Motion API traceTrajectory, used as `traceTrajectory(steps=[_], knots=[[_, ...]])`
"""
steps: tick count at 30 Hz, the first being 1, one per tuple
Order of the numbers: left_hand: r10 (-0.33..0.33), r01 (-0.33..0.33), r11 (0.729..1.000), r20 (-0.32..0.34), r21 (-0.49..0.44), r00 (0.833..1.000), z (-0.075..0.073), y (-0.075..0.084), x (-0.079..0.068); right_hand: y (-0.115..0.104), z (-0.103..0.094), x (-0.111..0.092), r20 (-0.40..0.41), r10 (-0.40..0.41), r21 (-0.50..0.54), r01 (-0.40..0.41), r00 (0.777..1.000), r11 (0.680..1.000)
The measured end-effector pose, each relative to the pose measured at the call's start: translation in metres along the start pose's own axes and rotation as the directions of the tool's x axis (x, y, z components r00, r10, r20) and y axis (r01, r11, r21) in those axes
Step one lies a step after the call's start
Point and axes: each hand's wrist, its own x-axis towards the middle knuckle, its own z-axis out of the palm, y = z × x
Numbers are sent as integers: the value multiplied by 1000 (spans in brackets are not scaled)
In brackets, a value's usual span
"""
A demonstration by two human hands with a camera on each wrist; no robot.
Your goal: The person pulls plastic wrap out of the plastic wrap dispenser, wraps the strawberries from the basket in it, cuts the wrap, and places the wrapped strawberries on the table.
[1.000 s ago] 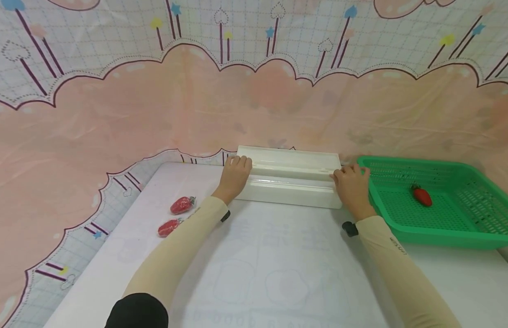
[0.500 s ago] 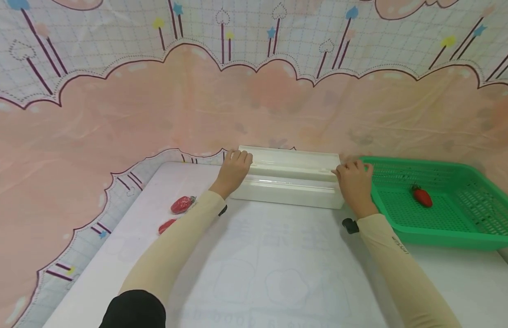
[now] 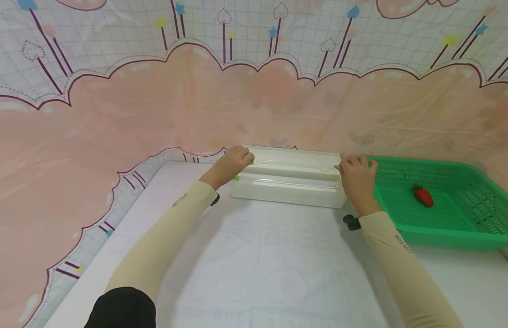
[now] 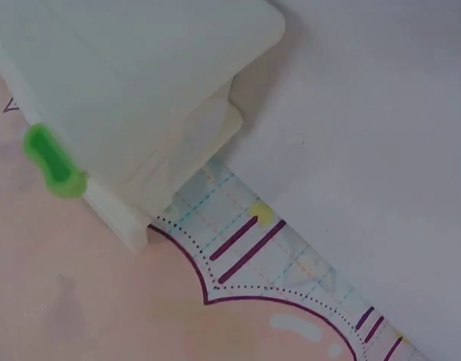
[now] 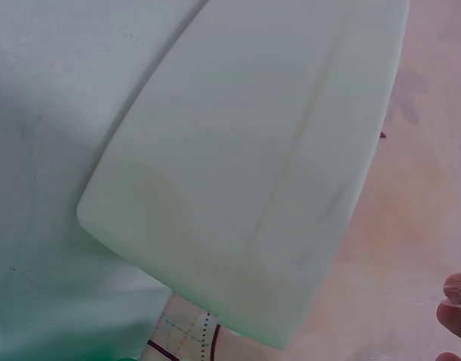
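Note:
A white cling film dispenser (image 3: 290, 193) stands near the back edge of the table, its lid (image 3: 296, 157) raised. A green slider (image 4: 56, 165) shows on its left end in the left wrist view. My left hand (image 3: 233, 161), fingers curled, pinches the clear film at the left end. At the other end my right hand (image 3: 358, 180) pinches the film between thumb and fingers. The film is see-through, so its edge is hard to make out. In the right wrist view, fingertips (image 5: 457, 301) appear at the right border, beyond the dispenser's end.
A green plastic basket (image 3: 450, 237) stands at the right, close to my right hand, with one strawberry (image 3: 423, 196) in it. My left sleeve (image 3: 171, 237) crosses the table's left side. Behind the table hangs a pink patterned cloth (image 3: 196, 109).
My left hand has shifted slightly left and up, the right one slightly right. The left arm now covers two red wrapped strawberries seen earlier. The green slider has come into sight.

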Motion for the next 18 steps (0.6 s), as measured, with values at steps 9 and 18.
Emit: traceTrajectory(steps=[9, 18], knots=[[143, -144, 990, 145, -3, 979, -20, -3, -3, -1, -2, 3, -5, -8, 7, 8, 1000, 1000], [-19, -30, 977, 226, 212, 974, -26, 8, 0, -2, -6, 4, 5, -25, -19, 25, 1000, 1000]])
